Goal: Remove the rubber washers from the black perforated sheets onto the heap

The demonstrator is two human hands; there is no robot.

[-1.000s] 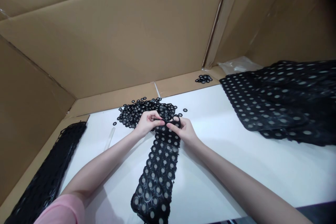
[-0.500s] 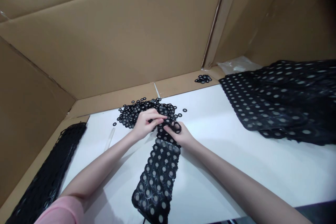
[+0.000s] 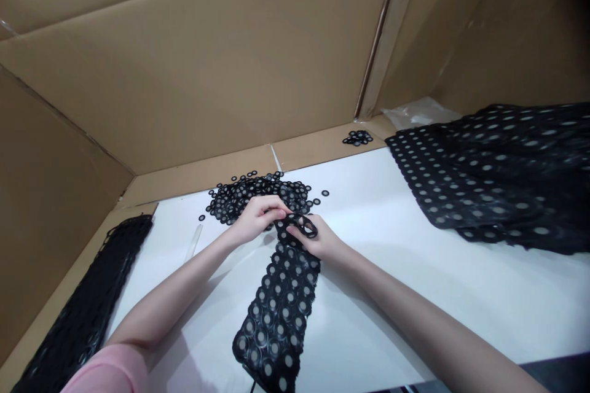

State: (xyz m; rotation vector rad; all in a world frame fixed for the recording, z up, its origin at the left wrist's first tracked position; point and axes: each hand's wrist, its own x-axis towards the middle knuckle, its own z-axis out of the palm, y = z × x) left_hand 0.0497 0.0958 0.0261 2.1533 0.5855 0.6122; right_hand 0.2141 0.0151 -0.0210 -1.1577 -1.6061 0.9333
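A black rubber strip covered in round ring shapes with pale centres lies lengthwise in front of me. My left hand pinches the far end of this strip, thumb against fingers. On the right edge of that same end, my right hand is closed with its thumb on top. A few black loops stick up by the right thumb; whether they are joined to the strip I cannot tell. Just beyond my hands lies a heap of small black rings, partly hidden by my left hand.
Large perforated black sheets are piled at the right. A stack of black strips lies along the left side. A small cluster of rings sits on the cardboard ledge. Cardboard walls enclose the white table. A clear thin stick lies left.
Both hands stay at the strip's far end. My left fingers have dropped slightly toward me, and the strip's far part has shifted a little to the right.
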